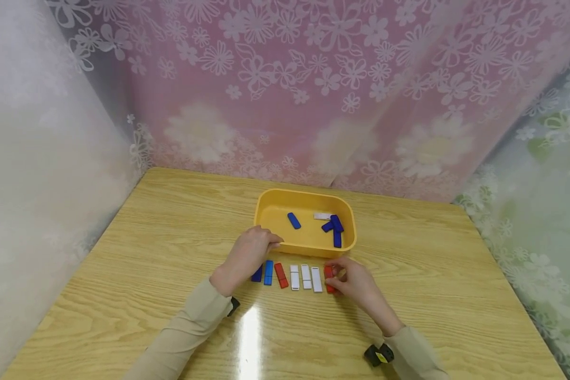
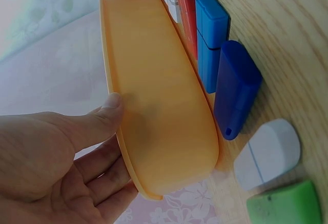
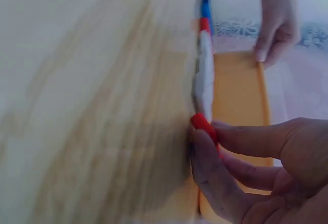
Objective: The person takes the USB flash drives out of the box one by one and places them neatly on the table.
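My left hand grips the near-left rim of a yellow plastic bin, thumb on one side and fingers on the other in the left wrist view. At the right end of a row of USB sticks, my right hand pinches a red USB stick between thumb and fingers, against the table. Leftward from it the row has several white sticks, another red stick, a blue stick and a dark blue stick. A white stick and a green stick continue it, hidden by my left hand in the head view.
Inside the bin lie a blue stick, a white stick and several dark blue sticks piled at the right. The wooden table is bordered by a pink flowered curtain behind and pale cloth at both sides.
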The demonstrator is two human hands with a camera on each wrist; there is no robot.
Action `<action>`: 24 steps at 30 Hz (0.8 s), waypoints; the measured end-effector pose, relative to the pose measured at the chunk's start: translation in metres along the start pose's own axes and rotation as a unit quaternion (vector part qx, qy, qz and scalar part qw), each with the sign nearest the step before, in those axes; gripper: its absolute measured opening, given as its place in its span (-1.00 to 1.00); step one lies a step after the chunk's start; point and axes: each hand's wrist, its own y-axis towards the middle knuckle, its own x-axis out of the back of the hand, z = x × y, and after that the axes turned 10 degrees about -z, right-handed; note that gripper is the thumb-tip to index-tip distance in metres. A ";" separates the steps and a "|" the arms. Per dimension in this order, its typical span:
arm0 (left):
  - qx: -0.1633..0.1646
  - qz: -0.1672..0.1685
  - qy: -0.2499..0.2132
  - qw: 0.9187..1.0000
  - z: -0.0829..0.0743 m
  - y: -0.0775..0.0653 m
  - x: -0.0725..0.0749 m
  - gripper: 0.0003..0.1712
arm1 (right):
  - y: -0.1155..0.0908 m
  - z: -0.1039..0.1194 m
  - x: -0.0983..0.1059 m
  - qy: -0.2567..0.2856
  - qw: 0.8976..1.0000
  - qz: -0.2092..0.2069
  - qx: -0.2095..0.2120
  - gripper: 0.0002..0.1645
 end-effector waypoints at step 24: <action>-0.004 0.002 0.002 1.000 0.000 0.000 0.000 -0.86 | 0.059 0.047 0.018 0.014 0.991 -0.097 0.087 -0.81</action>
